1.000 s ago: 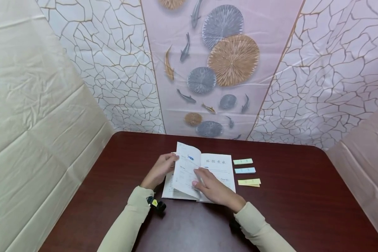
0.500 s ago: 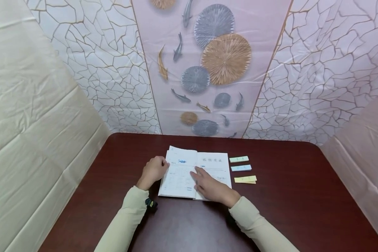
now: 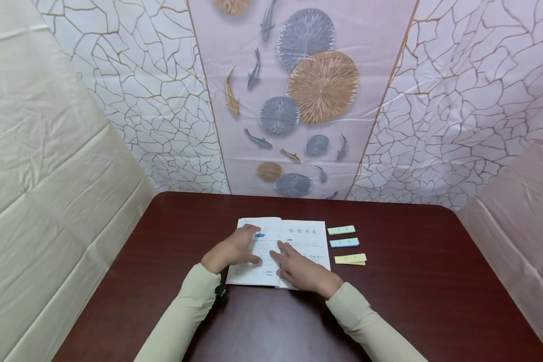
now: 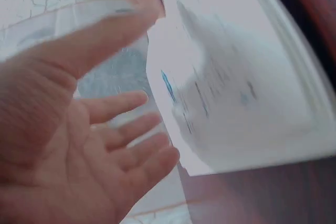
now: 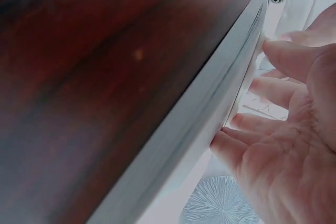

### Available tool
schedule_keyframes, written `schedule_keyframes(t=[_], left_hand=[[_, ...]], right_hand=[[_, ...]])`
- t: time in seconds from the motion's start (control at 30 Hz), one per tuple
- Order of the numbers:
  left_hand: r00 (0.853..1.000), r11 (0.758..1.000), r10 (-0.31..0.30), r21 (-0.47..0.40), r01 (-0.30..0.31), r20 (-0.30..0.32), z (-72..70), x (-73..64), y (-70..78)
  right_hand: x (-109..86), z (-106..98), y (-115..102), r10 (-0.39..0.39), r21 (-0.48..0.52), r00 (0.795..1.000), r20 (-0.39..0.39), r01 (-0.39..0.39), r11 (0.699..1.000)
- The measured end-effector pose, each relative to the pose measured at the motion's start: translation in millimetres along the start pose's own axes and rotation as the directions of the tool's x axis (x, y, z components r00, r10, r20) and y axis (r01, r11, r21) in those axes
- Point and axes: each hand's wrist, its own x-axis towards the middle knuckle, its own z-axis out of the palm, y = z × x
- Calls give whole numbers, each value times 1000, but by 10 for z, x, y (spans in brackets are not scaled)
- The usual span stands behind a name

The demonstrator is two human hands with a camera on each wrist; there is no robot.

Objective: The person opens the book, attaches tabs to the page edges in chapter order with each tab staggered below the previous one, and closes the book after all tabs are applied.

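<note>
An open book [image 3: 305, 234] with printed pages lies flat on the dark red-brown table. Over its left page is my left hand [image 3: 233, 247], fingers spread and thumb held apart. In the left wrist view the same hand [image 4: 100, 129] shows an empty palm, with the fingers loosely extended beside the page [image 4: 231, 77]. My right hand [image 3: 303, 269] rests on the lower right page near the spine, its fingertips at the fold. Seen from the right wrist, its fingers [image 5: 273, 90] touch the page surface above the thick page edge [image 5: 184, 124].
To the right of the book lie three small paper strips in a column: a green strip [image 3: 341, 230], a blue strip [image 3: 344, 242] and a yellow strip [image 3: 350, 259]. Patterned cloth [image 3: 319, 100] hangs behind the table [image 3: 412, 281], with pale cloth at both sides.
The left page, lifted by my left hand a second ago, has turned over to the left and lies flat. My left hand has let go and moved right over it.
</note>
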Motion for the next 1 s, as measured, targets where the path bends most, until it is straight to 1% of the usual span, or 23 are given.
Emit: schedule_keyframes(t=[0.07, 0.1, 0.17, 0.27, 0.37, 0.43, 0.53, 0.6, 0.7, 0.8, 0.87, 1.0], left_hand=[[997, 999, 53, 3, -54, 63, 17, 26, 25], [994, 997, 70, 8, -71, 86, 25, 34, 37], [990, 996, 85, 17, -88, 112, 42, 43, 55], [988, 995, 91, 37, -96, 125, 73, 62, 73], [989, 995, 78, 56, -86, 129, 103, 76, 91], [989, 995, 69, 67, -78, 131, 124, 90, 107], [990, 994, 51, 89, -64, 132, 145, 108, 145], [990, 993, 41, 101, -55, 132, 157, 124, 170], [992, 992, 25, 123, -41, 126, 167, 141, 192], [992, 992, 4, 126, -20, 125, 170, 146, 186], [992, 994, -2, 112, -12, 126, 165, 142, 176], [993, 995, -2, 97, -10, 122, 160, 137, 137]], right_hand=[[7, 1, 3, -4, 0, 1000, 7, 4, 1000], [9, 1, 2, -5, 3, 1000, 12, 5, 1000], [11, -2, -4, -9, 7, 1000, 17, 9, 1000], [8, -6, -11, -13, 24, 1000, 17, 12, 1000], [-13, -6, 1, -19, 46, 1000, 16, 18, 999], [-35, -20, 27, -23, 78, 999, 22, 21, 997], [-57, -85, 98, -5, 148, 1000, 26, 1, 989], [-54, -152, 158, 33, 176, 999, 16, -36, 984], [-13, -247, 275, 131, 146, 991, 3, -130, 981], [59, -312, 437, 234, 59, 972, -2, -234, 970], [118, -358, 560, 297, 11, 955, -3, -297, 955], [235, -476, 781, 368, -50, 930, -7, -368, 928]])
